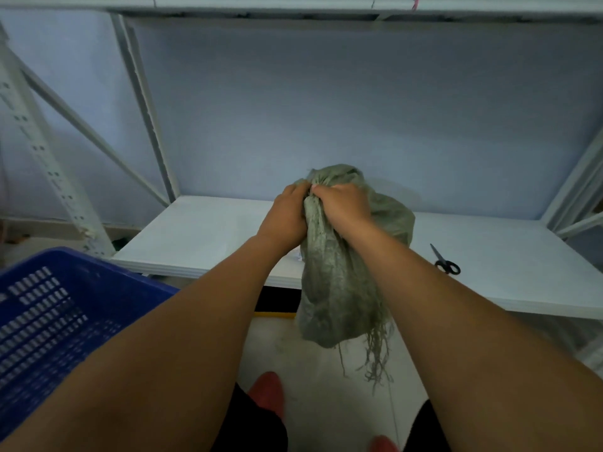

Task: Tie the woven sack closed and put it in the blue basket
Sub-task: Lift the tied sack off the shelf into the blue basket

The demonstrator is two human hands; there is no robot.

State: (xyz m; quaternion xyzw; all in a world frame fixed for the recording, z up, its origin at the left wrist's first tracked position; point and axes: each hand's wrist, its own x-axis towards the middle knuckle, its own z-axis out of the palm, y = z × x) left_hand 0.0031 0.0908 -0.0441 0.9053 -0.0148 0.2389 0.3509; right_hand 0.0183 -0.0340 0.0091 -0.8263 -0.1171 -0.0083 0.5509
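Left hand (287,212) and right hand (342,203) are clenched on the woven sack (339,282) neck at the counter (202,230) edge; loose grip risks unravelling. Blue basket (65,308) sits left.

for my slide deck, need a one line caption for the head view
Both hands, left hand and right hand, bunch the woven sack neck on the white shelf, blue basket waiting at left.

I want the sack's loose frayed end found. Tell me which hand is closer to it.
The right hand: the grey-green woven sack's frayed tail hangs under that forearm; the left hand grips beside it.
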